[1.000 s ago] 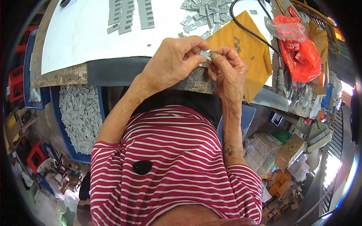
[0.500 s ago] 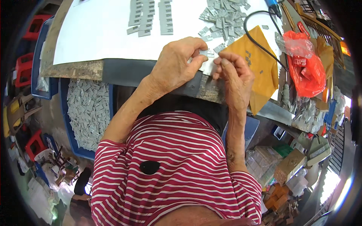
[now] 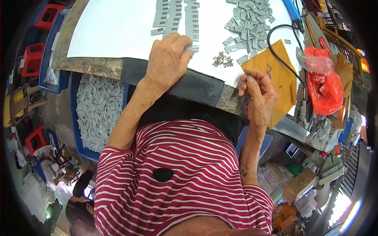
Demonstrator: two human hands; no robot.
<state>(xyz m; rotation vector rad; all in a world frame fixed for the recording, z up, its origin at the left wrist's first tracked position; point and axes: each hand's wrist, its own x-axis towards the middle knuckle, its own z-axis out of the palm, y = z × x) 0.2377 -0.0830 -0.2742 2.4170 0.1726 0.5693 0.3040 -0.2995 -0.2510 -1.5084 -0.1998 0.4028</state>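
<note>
Cluttered workshop; white surface [image 3: 114, 31] carrying sorted goods. We are logging: neat rows of grey plastic pieces [image 3: 177, 15], a loose heap [image 3: 250, 21] of the same, a small pile of screws [image 3: 222, 60]. Our left hand [image 3: 167, 63] is resting at the rows' near end, fingers curled on one grey piece [image 3: 190, 48]. Our right hand [image 3: 256, 92] is hovering off the edge, fingers pinched; contents we cannot tell. Blue bin [image 3: 75, 114] below is holding stock.

Two hands [image 3: 167, 63]; one yellow envelope [image 3: 271, 74]; one red bag [image 3: 325, 88]; one blue bin [image 3: 76, 118]; four red stools [image 3: 33, 59].
</note>
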